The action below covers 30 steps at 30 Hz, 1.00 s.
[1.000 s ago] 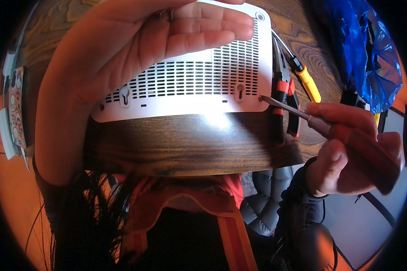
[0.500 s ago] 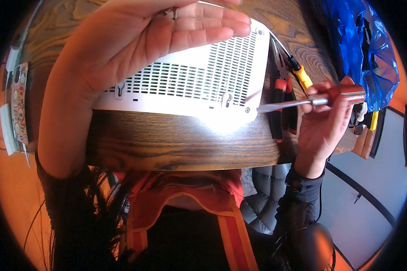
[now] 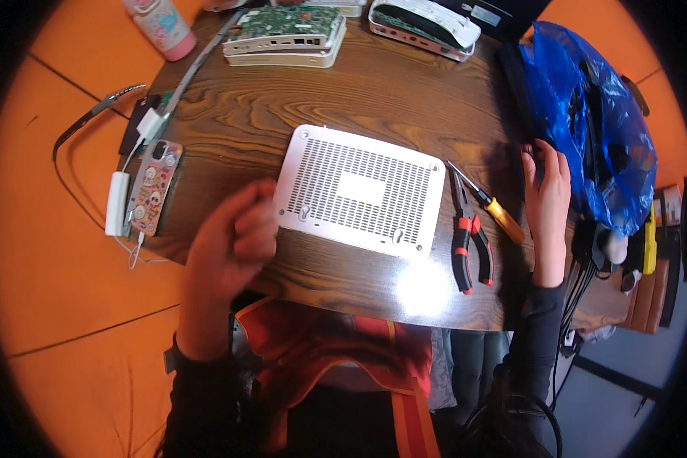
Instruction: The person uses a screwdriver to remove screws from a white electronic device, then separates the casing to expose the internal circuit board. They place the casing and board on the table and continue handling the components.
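Observation:
A white plastic device casing (image 3: 313,137), full of vent slots, lies on the wooden table in front of me. My left hand (image 3: 237,240) is just off its left edge with the fingers curled closed, slightly blurred. The screws seen on that palm earlier are hidden inside it now. On the right, my right hand (image 3: 548,183) rests by the blue bag, its thumb and fingers bent and apart. A small dark reddish bit shows at its fingertips, too little to name. Between casing and hand lie long-nose pliers (image 3: 463,237) and a yellow-handled screwdriver (image 3: 504,219).
A blue plastic bag (image 3: 561,107) lines the right side. At the back are opened devices with green circuit boards (image 3: 282,30) and another opened white casing (image 3: 427,30). A phone (image 3: 155,187) with a cable, a white adapter (image 3: 117,202) and a pink bottle (image 3: 164,30) stand left.
My left hand has drawn back from over the casing and curled its fingers. My right hand has moved away from the casing's corner; the red-handled screwdriver no longer shows. The view now takes in more table.

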Motion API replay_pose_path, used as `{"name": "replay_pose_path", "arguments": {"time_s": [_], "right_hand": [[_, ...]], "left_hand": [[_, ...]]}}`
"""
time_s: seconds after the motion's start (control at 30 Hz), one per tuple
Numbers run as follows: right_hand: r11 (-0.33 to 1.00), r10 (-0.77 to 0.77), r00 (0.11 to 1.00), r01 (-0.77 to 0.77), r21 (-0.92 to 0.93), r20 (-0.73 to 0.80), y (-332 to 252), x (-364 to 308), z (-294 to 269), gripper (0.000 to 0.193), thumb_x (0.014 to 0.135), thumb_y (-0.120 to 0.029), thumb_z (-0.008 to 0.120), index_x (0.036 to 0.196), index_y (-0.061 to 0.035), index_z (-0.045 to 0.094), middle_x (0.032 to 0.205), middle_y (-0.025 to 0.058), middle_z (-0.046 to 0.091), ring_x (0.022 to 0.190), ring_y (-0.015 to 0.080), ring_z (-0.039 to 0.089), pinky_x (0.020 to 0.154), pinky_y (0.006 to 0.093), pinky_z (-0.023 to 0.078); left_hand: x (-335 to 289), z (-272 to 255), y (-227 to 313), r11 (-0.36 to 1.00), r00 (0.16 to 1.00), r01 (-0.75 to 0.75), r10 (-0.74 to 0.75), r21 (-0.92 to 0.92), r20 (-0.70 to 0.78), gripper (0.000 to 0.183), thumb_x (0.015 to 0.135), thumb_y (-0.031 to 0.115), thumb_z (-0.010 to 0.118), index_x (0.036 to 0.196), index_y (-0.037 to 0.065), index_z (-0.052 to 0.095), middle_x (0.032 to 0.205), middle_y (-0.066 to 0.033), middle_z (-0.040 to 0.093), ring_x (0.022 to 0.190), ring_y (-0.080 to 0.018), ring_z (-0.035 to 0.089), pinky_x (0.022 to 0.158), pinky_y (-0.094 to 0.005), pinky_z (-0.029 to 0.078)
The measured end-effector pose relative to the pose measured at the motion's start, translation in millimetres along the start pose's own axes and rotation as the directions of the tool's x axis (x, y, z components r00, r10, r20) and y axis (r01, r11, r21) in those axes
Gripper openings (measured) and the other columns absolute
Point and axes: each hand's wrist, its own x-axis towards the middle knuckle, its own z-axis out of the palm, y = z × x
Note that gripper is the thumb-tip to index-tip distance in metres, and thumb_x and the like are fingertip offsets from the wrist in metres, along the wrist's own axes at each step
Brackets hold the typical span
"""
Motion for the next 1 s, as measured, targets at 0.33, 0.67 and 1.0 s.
{"name": "replay_pose_path", "arguments": {"time_s": [0.33,0.67,1.0], "right_hand": [[0.841,-0.442,0.433,-0.105,0.53,0.786,-124.2,63.0,66.2,0.066,0.076,-0.058,0.065,0.096,0.0049,0.067,0.084,0.0186,0.068,0.073,0.0272,0.067,0.07,0.0335,0.052],[0.7,-0.604,0.681,0.205,0.684,0.414,-124.6,88.2,0.4,0.048,0.071,-0.023,0.08,0.107,0.0011,0.056,0.084,0.0097,0.064,0.078,0.0126,0.06,0.07,0.0256,0.05],[0.721,-0.45,0.888,0.3,0.624,0.094,-125.4,50.3,5.5,0.038,0.07,-0.01,0.076,0.097,-0.0028,0.05,0.082,0.0149,0.063,0.08,0.0311,0.065,0.068,0.0331,0.051]], "left_hand": [[6.4,-0.5,-70.9,0.983,0.97,0.156,-0.17,-0.094,-0.176,0.016,0.097,0.009,0.037,0.105,-0.003,0.045,0.067,0.0032,0.042,0.051,-0.0044,0.037,0.046,-0.0177,0.031],[29.3,-10.9,-66.0,0.994,0.99,-0.065,0.052,-0.093,-0.133,0.024,0.096,0.006,0.039,0.118,-0.005,0.037,0.078,-0.0041,0.048,0.06,-0.0071,0.043,0.05,-0.0174,0.036],[28.9,-24.5,-72.8,0.975,0.986,-0.083,0.051,-0.205,-0.157,0.048,0.098,0.006,0.036,0.142,-0.002,0.017,0.082,-0.0042,0.049,0.061,-0.0088,0.044,0.051,-0.0187,0.04]]}}
